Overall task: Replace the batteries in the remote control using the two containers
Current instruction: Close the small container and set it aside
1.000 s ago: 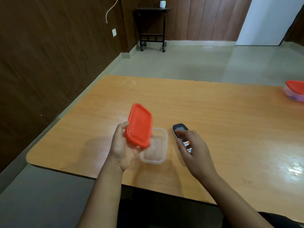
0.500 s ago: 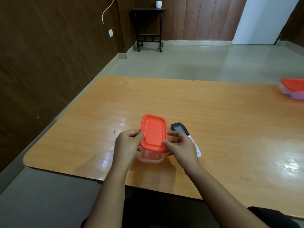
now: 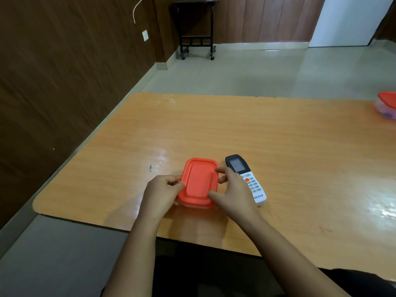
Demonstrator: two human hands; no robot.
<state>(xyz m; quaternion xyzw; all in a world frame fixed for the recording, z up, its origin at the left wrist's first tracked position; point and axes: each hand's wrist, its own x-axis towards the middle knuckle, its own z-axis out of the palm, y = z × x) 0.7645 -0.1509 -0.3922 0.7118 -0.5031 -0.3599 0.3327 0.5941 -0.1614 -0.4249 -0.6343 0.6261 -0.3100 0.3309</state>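
Observation:
A small clear container with an orange lid [image 3: 199, 182] rests on the wooden table [image 3: 278, 146] near its front edge. My left hand [image 3: 161, 190] grips the lid's left edge, and my right hand [image 3: 232, 192] presses its right edge with the fingers. The lid lies flat on the container. Just right of it lies a white and black remote control [image 3: 246, 179], face up, partly covered by my right hand. A second container with an orange lid [image 3: 386, 105] sits at the table's far right edge.
A dark wood wall runs along the left. A small black side table [image 3: 196, 26] stands far back on the grey floor. A small dark mark [image 3: 150, 167] is on the tabletop left of the container.
One second ago my left hand held the lid tilted above the open container. Since then the lid has come down flat on it, with both hands at its edges.

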